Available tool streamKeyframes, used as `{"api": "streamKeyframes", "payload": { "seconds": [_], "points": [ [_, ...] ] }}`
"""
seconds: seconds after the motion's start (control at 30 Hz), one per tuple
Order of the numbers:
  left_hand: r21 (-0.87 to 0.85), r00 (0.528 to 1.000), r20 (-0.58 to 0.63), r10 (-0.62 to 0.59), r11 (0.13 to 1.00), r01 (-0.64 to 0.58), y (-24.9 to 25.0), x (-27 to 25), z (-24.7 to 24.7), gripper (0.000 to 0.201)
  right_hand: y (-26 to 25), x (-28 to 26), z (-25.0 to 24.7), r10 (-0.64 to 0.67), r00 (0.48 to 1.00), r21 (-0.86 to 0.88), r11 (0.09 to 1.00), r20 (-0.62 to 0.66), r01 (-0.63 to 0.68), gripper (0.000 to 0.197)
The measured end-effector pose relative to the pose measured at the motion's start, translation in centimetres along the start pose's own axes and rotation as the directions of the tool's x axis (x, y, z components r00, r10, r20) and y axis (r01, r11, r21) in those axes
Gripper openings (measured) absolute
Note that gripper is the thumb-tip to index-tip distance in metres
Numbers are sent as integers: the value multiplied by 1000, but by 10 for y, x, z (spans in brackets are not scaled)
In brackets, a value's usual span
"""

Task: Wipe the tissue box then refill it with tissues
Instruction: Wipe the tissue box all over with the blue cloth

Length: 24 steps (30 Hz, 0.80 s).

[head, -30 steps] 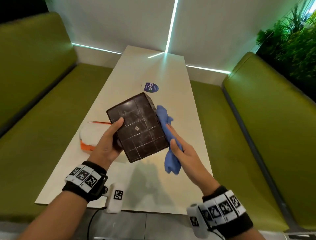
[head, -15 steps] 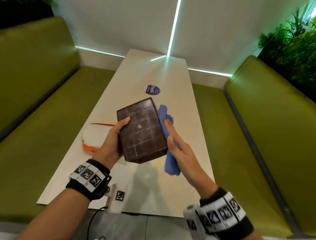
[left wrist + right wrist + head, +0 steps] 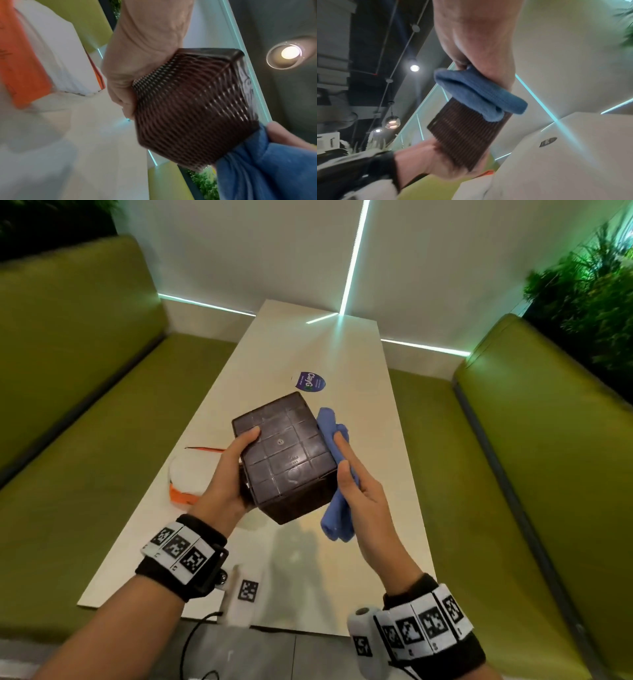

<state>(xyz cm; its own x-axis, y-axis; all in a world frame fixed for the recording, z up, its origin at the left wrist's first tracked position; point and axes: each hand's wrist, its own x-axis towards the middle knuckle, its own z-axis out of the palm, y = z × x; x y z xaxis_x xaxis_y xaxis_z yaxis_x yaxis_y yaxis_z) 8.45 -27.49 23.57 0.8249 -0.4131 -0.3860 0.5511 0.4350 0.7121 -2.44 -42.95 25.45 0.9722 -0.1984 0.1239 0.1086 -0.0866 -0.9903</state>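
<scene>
A dark brown tissue box (image 3: 284, 453) is held above the table with its gridded underside facing up. My left hand (image 3: 238, 469) grips its left side, thumb on the underside and fingers hidden beneath. The left wrist view shows the box's woven-textured wall (image 3: 188, 108) in that hand (image 3: 137, 60). My right hand (image 3: 349, 474) holds a folded blue cloth (image 3: 337, 515) flat against the box's right side, thumb over the cloth. From the right wrist, the cloth (image 3: 479, 94) lies on the box's ribbed wall (image 3: 462, 135).
A pack of white tissues (image 3: 186, 474) in an orange wrapper lies on the cream table (image 3: 308, 559) left of the box. A round blue sticker (image 3: 310, 381) sits farther back. Green benches (image 3: 85, 405) flank the table, and plants (image 3: 589, 302) stand at the right.
The box has turned clockwise in my left hand, so its near end wall now shows. My right hand with the cloth has stayed against the box's right side.
</scene>
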Motion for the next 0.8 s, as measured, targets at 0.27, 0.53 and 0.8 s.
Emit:
{"api": "streamKeyframes", "payload": {
  "seconds": [0.27, 0.53, 0.8],
  "points": [
    [118, 992, 78, -95, 989, 85, -13, -6, 6, 29, -16, 47, -19, 117, 993, 75, 990, 19, -118, 50],
    [-37, 994, -101, -30, 999, 26, -25, 8, -3, 71, 15, 34, -11, 269, 959, 220, 945, -93, -244, 29],
    [-78, 973, -199, 120, 987, -138, -39, 4, 16, 50, 49, 16, 23, 150, 945, 242, 967, -292, -79, 56]
  ]
}}
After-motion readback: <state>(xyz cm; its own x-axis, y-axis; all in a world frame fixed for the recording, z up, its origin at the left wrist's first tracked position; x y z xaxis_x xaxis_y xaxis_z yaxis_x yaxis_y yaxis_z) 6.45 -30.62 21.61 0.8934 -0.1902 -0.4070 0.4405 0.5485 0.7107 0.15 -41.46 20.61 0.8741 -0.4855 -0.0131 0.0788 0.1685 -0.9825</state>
